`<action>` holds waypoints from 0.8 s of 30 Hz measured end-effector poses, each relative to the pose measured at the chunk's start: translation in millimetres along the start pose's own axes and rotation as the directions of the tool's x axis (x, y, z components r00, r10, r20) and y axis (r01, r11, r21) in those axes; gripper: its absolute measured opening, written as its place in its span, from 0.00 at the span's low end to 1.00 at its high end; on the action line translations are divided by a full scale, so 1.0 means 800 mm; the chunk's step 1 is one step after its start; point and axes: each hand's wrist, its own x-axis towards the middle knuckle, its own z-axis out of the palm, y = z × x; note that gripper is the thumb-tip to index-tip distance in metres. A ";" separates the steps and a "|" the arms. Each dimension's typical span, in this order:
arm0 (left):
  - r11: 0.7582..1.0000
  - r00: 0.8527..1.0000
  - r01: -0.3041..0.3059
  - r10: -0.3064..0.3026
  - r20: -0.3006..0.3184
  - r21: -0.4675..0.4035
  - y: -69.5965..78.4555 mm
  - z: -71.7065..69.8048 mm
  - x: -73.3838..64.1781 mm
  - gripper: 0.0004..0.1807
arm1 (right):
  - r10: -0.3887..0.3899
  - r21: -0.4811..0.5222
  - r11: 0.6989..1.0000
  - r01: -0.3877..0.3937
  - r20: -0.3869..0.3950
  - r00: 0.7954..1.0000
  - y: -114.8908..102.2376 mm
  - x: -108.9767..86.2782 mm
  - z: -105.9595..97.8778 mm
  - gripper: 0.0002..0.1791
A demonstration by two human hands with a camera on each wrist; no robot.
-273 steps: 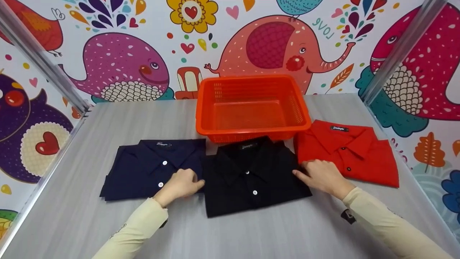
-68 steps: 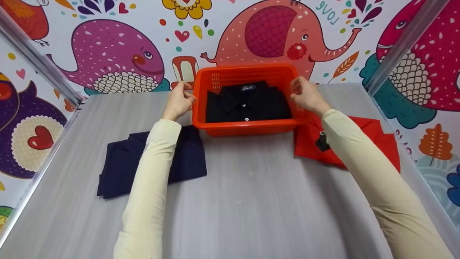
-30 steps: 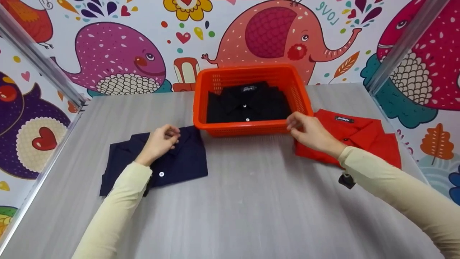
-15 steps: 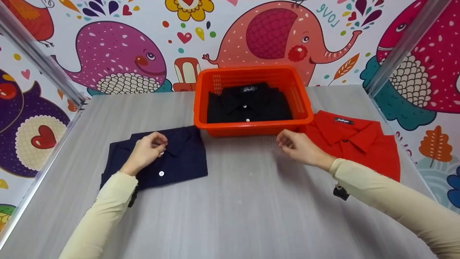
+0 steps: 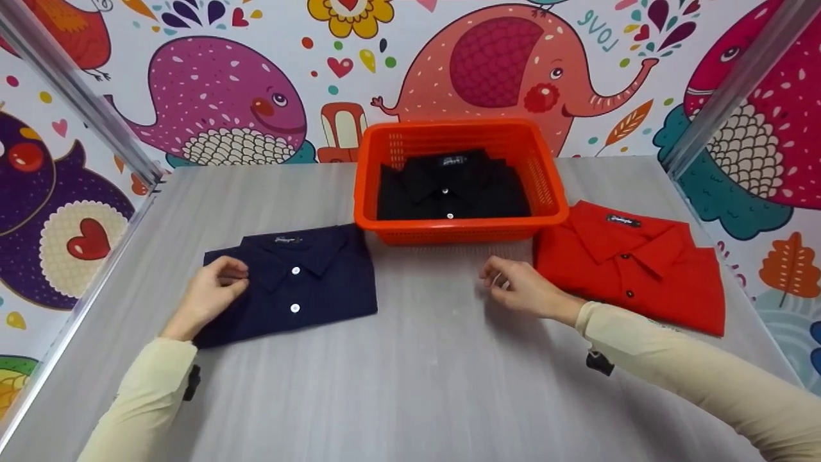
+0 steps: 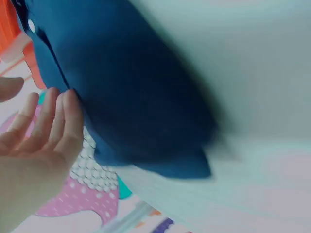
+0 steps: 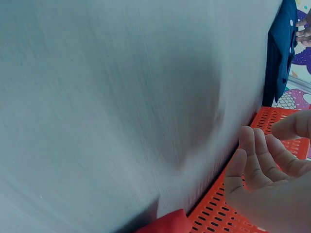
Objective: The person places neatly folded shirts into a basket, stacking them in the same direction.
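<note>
Over the left part of the folded navy shirt, my left hand hovers with loosely bent fingers and nothing in its grasp. The left wrist view shows the same navy shirt beyond the fingers. My right hand hangs above the table between the navy shirt and the folded red shirt, holding nothing. Its fingers are loosely bent in the right wrist view. A folded black shirt with white buttons lies inside the orange plastic basket.
The grey table carries everything. The basket stands at the back middle, near the printed wall. The red shirt lies close to the basket's right front corner. Metal posts rise at both back corners.
The black shirt went from the table into the basket. Both hands then left the basket's sides; the left drew back leftward over the navy shirt, the right came toward the front.
</note>
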 end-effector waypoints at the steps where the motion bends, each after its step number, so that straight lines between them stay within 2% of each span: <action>1: 1.000 1.000 0.009 -0.009 0.006 0.002 -0.004 -0.004 -0.003 0.12 | -0.001 -0.003 1.000 0.001 -0.003 1.000 0.001 0.000 0.002 0.10; 8: 0.996 0.998 0.068 -0.068 -0.005 0.053 -0.022 -0.020 -0.011 0.15 | -0.024 -0.023 0.999 0.024 -0.015 1.000 0.003 0.000 0.008 0.11; 13: 0.983 0.987 0.159 -0.162 0.022 0.086 -0.025 -0.026 -0.009 0.24 | -0.036 -0.032 0.999 0.036 -0.020 0.999 0.004 0.001 0.014 0.13; 15: 0.970 0.975 0.212 -0.218 0.040 0.115 -0.026 -0.027 -0.008 0.30 | -0.034 -0.023 0.999 0.034 -0.020 0.999 0.002 0.003 0.016 0.14; 18: 0.945 0.949 0.297 -0.308 0.066 0.137 -0.027 -0.028 -0.008 0.36 | -0.022 0.020 1.000 0.022 -0.005 1.000 -0.002 0.007 0.021 0.17; 21: 0.922 0.921 0.362 -0.376 0.101 0.136 -0.027 -0.027 -0.007 0.38 | 0.019 0.137 0.990 -0.023 0.034 0.999 -0.008 0.015 0.024 0.21; 24: 0.907 0.902 0.397 -0.414 0.126 0.141 -0.026 -0.027 -0.006 0.38 | 0.051 0.267 0.961 -0.068 0.070 0.996 -0.014 0.025 0.028 0.23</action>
